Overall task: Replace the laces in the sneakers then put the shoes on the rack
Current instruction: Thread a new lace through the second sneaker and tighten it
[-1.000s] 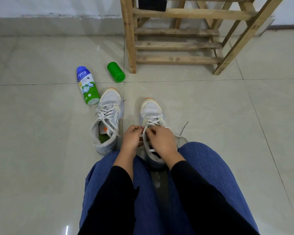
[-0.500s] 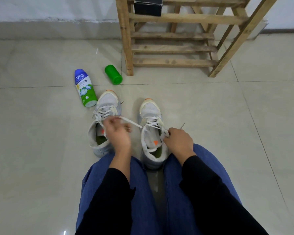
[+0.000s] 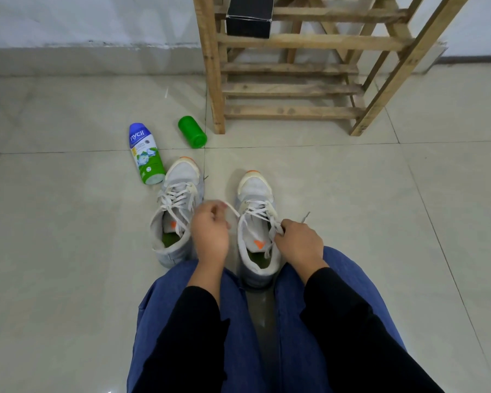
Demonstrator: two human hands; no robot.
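Two white sneakers stand side by side on the tiled floor, toes toward the wooden shoe rack, just ahead of the seated person's knees. The nearer-right sneaker is the one in work: the left hand is clenched on one strand of its white lace, drawn taut sideways from the upper eyelets across the gap between the shoes. The right hand grips the other strand at the shoe's right edge, with the dark lace tip projecting just beyond the knuckles. The left sneaker is laced and untouched, partly behind the left hand. A Nycil powder bottle lies on its side, its base just beside that shoe's toe; a green cap lies near the rack's front-left leg. A black box sits on an upper slat. Bare tile runs between the toes and the rack's lowest slat, and widely to the right.
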